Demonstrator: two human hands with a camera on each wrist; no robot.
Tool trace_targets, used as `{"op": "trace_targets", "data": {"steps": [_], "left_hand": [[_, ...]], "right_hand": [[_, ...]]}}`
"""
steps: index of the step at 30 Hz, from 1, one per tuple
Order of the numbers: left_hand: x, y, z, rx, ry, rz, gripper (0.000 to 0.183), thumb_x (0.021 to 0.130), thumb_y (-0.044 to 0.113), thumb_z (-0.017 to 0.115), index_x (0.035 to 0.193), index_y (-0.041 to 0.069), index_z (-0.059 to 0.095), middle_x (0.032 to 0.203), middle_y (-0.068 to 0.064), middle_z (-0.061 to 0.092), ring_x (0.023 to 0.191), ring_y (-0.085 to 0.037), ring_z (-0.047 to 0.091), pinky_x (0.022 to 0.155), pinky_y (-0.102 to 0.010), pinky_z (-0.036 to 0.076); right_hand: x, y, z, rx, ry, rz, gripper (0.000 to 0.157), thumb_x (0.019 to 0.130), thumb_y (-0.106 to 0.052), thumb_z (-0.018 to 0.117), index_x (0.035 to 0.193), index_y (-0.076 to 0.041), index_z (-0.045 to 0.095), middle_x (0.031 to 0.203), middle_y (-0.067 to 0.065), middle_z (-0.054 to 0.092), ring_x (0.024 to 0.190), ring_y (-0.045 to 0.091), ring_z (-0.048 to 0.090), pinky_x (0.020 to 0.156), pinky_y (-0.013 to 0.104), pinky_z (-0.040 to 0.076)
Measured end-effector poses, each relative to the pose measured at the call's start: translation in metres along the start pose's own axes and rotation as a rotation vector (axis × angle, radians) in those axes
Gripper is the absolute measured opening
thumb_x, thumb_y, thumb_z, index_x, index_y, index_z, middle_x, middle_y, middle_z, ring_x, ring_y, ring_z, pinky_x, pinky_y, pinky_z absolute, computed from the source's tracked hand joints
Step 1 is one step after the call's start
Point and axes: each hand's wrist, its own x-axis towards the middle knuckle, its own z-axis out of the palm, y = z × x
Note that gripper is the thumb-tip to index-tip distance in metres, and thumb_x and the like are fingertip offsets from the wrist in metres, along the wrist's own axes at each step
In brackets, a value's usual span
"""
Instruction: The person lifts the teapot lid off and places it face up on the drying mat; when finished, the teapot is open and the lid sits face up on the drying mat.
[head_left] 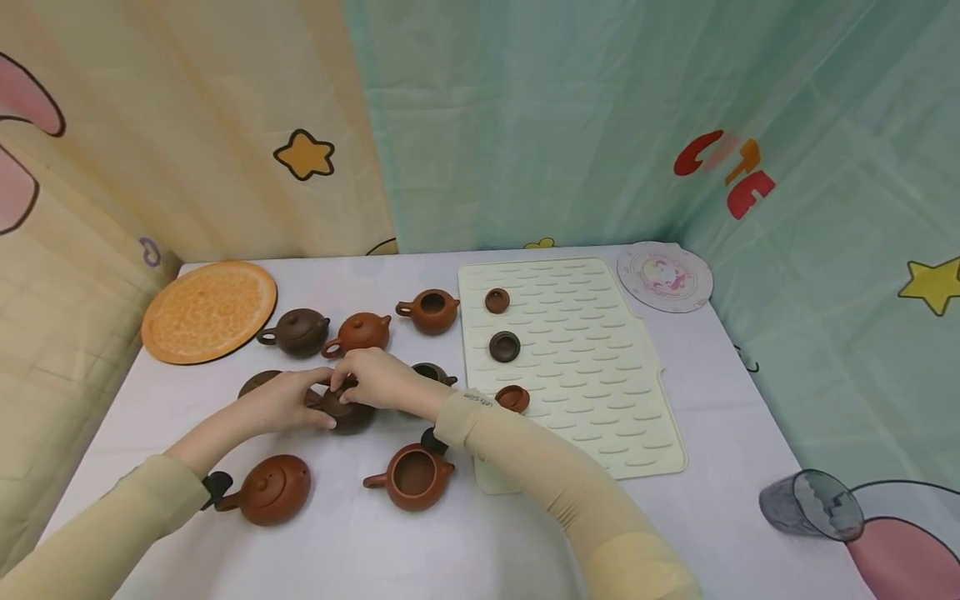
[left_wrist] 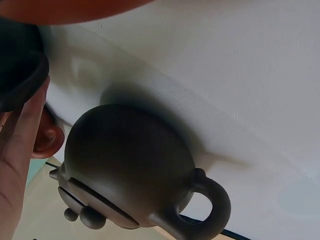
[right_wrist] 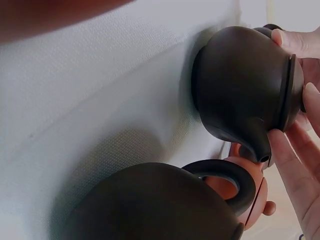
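A dark brown teapot stands on the white cloth between both hands. My left hand grips it by its handle; in the right wrist view the thumb lies on that handle. Fingers of my right hand pinch the teapot's lid, which sits on the pot; its knob is mostly hidden. Another lidded dark teapot is beside my left hand. An uncovered dark teapot stands partly behind my right forearm.
Three small lids, including a dark one, lie on the cream mat. Reddish teapots stand around, one lidded and one uncovered at the front. An orange round mat, a patterned disc and a tipped glass lie farther out.
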Motion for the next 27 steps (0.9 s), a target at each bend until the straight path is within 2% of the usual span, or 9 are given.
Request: {"op": "trace_targets", "data": {"steps": [11, 17, 19, 22, 27], "left_hand": [[-0.002, -0.004, 0.001, -0.003, 0.015, -0.011, 0.068, 0.078, 0.031, 0.083, 0.132, -0.001, 0.054, 0.117, -0.021, 0.069, 0.102, -0.036, 0.069, 0.084, -0.051, 0.056], [-0.004, -0.004, 0.000, 0.006, 0.011, -0.029, 0.073, 0.078, 0.033, 0.083, 0.134, -0.003, 0.053, 0.121, -0.023, 0.066, 0.104, -0.035, 0.068, 0.085, -0.051, 0.055], [-0.005, -0.003, 0.000, 0.004, 0.012, -0.029, 0.072, 0.078, 0.033, 0.083, 0.133, -0.004, 0.053, 0.121, -0.022, 0.067, 0.103, -0.034, 0.068, 0.085, -0.050, 0.055], [-0.005, -0.002, 0.000, -0.011, 0.013, -0.026, 0.069, 0.078, 0.031, 0.083, 0.131, -0.003, 0.054, 0.121, -0.021, 0.067, 0.102, -0.034, 0.068, 0.084, -0.049, 0.056], [-0.003, -0.001, 0.001, -0.023, 0.021, -0.009, 0.063, 0.078, 0.027, 0.083, 0.130, 0.001, 0.057, 0.127, -0.021, 0.064, 0.103, -0.033, 0.069, 0.086, -0.048, 0.056]], "right_hand": [[-0.004, -0.002, -0.004, 0.015, 0.006, -0.018, 0.013, 0.091, -0.019, 0.072, 0.103, -0.017, 0.071, 0.107, -0.003, 0.066, 0.095, 0.007, 0.059, 0.079, 0.013, 0.044], [-0.006, 0.001, -0.009, 0.100, 0.018, 0.019, 0.013, 0.092, -0.021, 0.071, 0.104, -0.018, 0.071, 0.110, -0.005, 0.070, 0.102, 0.010, 0.064, 0.080, 0.014, 0.046], [-0.008, 0.002, -0.013, 0.176, 0.021, 0.053, 0.013, 0.092, -0.024, 0.071, 0.105, -0.020, 0.071, 0.110, -0.006, 0.070, 0.101, 0.009, 0.063, 0.081, 0.016, 0.047], [-0.016, 0.007, -0.020, 0.360, 0.026, 0.107, 0.015, 0.092, -0.026, 0.070, 0.106, -0.020, 0.071, 0.109, -0.005, 0.071, 0.096, 0.007, 0.063, 0.080, 0.017, 0.049], [-0.036, 0.026, -0.036, 0.838, 0.041, 0.177, 0.022, 0.093, -0.018, 0.067, 0.113, -0.007, 0.069, 0.114, 0.004, 0.069, 0.091, 0.010, 0.067, 0.085, 0.025, 0.056]]}}
